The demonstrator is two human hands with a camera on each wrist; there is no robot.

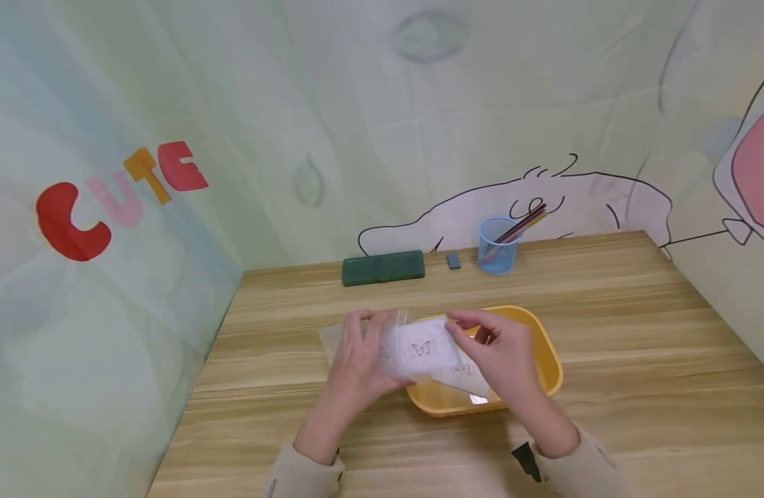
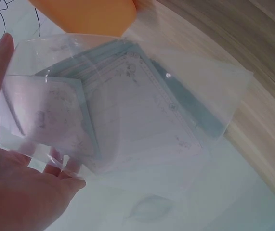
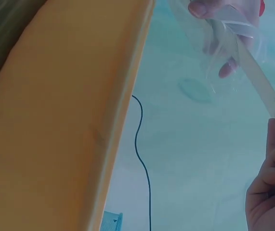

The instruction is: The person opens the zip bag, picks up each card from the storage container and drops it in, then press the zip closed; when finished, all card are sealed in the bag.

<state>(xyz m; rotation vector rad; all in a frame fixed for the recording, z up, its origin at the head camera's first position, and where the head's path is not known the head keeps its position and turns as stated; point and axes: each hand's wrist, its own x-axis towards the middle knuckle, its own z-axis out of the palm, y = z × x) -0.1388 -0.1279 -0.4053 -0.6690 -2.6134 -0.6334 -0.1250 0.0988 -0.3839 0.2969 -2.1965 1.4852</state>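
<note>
Butterfly-print paper (image 1: 422,346), where it is: raised between both hands, over the left part of the yellow tray.
Wood-grain table (image 1: 245,394): pale brown, flat, with long streaks.
Yellow tray (image 1: 549,366): rounded corners and raised walls, plastic by its look.
Clear bag (image 2: 176,180): thin, glossy film; likely slippery and quick to crumple, so best gripped through the paper inside.
Card stack (image 2: 137,110): flat, straight-edged, faintly bordered, inside the bag; probably light, with sheets that could slide or fan.
Left hand (image 1: 353,366): holds the bag between thumb and fingers.
Right hand (image 1: 503,353): thumb and forefinger pinch the paper's upper right corner.
Paper hold: light, along opposite edges; corners would probably bend under a hard pinch.
</note>
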